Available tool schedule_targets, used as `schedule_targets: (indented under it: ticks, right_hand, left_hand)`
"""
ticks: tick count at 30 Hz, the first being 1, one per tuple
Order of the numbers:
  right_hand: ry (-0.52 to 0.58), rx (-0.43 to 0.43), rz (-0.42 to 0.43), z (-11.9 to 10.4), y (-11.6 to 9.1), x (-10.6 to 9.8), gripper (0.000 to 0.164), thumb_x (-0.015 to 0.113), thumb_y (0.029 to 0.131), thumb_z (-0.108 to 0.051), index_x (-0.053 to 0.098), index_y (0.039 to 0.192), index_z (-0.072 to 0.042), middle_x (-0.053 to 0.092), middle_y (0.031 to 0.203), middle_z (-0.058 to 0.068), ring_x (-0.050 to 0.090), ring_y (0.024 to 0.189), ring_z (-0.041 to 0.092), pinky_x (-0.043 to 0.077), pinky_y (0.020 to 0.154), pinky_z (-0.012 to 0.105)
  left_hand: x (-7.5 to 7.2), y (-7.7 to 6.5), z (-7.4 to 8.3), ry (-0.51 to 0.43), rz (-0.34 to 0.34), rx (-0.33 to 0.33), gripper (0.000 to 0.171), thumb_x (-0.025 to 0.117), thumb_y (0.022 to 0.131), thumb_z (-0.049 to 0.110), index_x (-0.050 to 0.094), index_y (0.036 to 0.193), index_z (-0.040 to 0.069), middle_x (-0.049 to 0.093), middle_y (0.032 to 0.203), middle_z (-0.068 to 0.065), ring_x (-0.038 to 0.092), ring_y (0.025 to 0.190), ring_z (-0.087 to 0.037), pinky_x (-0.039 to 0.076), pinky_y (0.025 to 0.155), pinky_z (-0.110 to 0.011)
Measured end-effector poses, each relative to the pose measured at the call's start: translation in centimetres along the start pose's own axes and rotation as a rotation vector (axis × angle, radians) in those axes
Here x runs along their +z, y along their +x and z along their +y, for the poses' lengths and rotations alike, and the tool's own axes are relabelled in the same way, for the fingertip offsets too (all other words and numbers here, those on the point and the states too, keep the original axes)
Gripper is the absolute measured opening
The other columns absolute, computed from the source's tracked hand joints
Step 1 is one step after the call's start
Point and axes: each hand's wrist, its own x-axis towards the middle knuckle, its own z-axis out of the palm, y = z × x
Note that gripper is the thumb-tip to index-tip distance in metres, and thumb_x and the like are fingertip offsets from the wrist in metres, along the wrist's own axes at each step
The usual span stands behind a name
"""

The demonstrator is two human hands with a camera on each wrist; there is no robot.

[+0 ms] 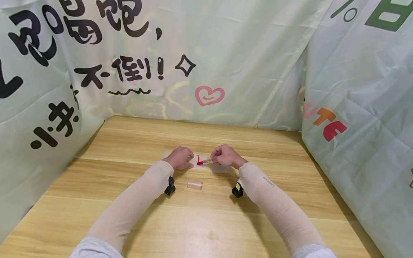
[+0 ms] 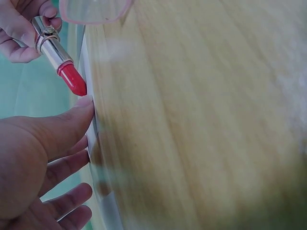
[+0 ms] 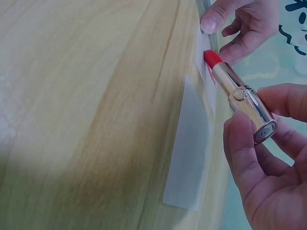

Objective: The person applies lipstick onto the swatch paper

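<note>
My right hand [image 1: 226,156] pinches a lipstick [image 3: 240,91] by its metallic base between thumb and fingers. Its red tip points left and meets a white paper strip [image 1: 203,157] lying flat on the table. On that strip shows a red stroke [image 1: 198,157], just above the tip. My left hand [image 1: 180,158] rests on the strip's left part with its thumb tip at the paper, close to the lipstick tip; the other fingers are spread and gently bent. Nearer to me lies a clear pinkish lipstick cap [image 1: 195,185] on its side.
A second white paper strip [image 3: 187,148] lies on the table below my right hand. The wooden table [image 1: 206,222] reaches back to printed fabric [image 1: 251,64] that hangs behind it and along both sides.
</note>
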Motion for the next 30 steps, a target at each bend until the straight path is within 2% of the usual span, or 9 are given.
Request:
schedule_targets:
  ticks: [16,30]
  right_hand:
    - [-0.009,-0.008,-0.051,-0.09,-0.11,-0.12,0.007,0.064,0.089,-0.005,0.068,0.092,0.0,0.066,0.076,0.011,0.055,0.062,0.015,0.051,0.063,0.031]
    - [0.039,-0.019,-0.052,0.38,-0.15,-0.04,0.006,0.063,0.09,-0.005,0.067,0.093,0.0,0.066,0.08,0.008,0.06,0.069,0.022,0.054,0.064,0.03]
  left_hand:
    - [0.02,0.0,0.13,0.011,-0.014,-0.005,0.038,0.075,0.087,0.024,0.067,0.119,0.004,0.06,0.129,-0.011,0.049,0.125,-0.034,0.036,0.108,-0.044]
    - [0.05,0.08,-0.05,-0.014,-0.03,-0.028,0.04,0.074,0.088,0.025,0.066,0.121,0.006,0.06,0.131,-0.01,0.048,0.126,-0.032,0.036,0.108,-0.043]
